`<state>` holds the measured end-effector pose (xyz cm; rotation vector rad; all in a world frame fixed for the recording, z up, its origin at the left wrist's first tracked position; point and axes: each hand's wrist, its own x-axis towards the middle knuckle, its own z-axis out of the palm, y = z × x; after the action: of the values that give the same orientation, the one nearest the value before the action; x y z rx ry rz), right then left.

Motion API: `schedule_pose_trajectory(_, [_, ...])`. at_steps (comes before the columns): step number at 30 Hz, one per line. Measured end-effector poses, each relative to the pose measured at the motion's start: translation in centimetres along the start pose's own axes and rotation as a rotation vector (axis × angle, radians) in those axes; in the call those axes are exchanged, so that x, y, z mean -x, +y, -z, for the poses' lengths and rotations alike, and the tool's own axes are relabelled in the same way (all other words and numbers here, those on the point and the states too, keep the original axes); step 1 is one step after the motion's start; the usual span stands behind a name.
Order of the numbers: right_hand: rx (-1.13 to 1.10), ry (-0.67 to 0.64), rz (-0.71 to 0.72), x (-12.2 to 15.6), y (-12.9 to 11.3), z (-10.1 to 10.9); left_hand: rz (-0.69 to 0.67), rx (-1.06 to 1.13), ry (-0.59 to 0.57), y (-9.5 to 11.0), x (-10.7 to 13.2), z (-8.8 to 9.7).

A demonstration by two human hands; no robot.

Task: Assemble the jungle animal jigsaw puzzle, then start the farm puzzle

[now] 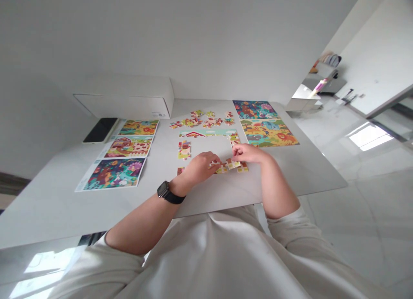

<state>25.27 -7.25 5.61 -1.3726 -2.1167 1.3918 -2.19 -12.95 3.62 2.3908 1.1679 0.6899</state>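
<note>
My left hand [200, 167] and my right hand [248, 153] meet low in the middle of the white table [297, 165]. Their fingertips pinch a short row of joined jigsaw pieces [227, 165] from either side. More assembled pieces form a strip [206, 133] across the far side and a small cluster [184, 149] on the left. Loose jigsaw pieces [203, 120] lie in a scattered heap beyond the strip. My fingers partly hide the joined row. A black watch [167, 192] sits on my left wrist.
Three colourful picture sheets [129, 147] lie at the table's left, and two more [266, 124] lie at its right. A white box [124, 100] and a black phone [101, 130] stand at the far left. A glossy floor [355, 204] lies beyond the table's right edge.
</note>
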Motion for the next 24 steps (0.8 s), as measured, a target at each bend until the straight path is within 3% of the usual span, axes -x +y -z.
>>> schedule_pose_trajectory(5, [0.102,-0.058,-0.117,-0.1,0.0,-0.5,-0.147,-0.045,-0.059,-0.1,0.1,-0.7])
schedule_pose_trajectory(15, [0.339,0.007,-0.151,-0.3,0.1,-1.1,-0.134,-0.169,-0.156,-0.2,0.2,-1.8])
schedule_pose_trajectory(24, [0.520,0.118,-0.130,0.5,-0.6,-0.7,-0.139,-0.237,-0.164,-0.3,0.2,-2.3])
